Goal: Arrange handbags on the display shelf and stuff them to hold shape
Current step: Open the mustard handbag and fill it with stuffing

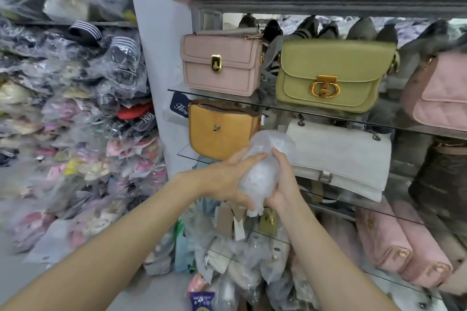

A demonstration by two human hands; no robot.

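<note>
Both my hands hold a crumpled wad of clear plastic stuffing (pixel 262 171) in front of the shelves. My left hand (pixel 227 179) wraps it from the left, and my right hand (pixel 283 182) grips it from the right. On the upper glass shelf (pixel 227 98) stand a pale pink handbag (pixel 221 64) and an olive green handbag (pixel 331 76). One shelf below are a mustard yellow bag (pixel 217 131) with its top open and a white chain bag (pixel 346 156), just behind the wad.
Pink quilted bags lie at the right (pixel 439 98) and lower right (pixel 404 247). A heap of plastic-wrapped slippers (pixel 83 121) fills the left wall. Loose plastic bags and tags (pixel 235 255) pile on the floor below my hands. A dark shelf (pixel 328 0) runs overhead.
</note>
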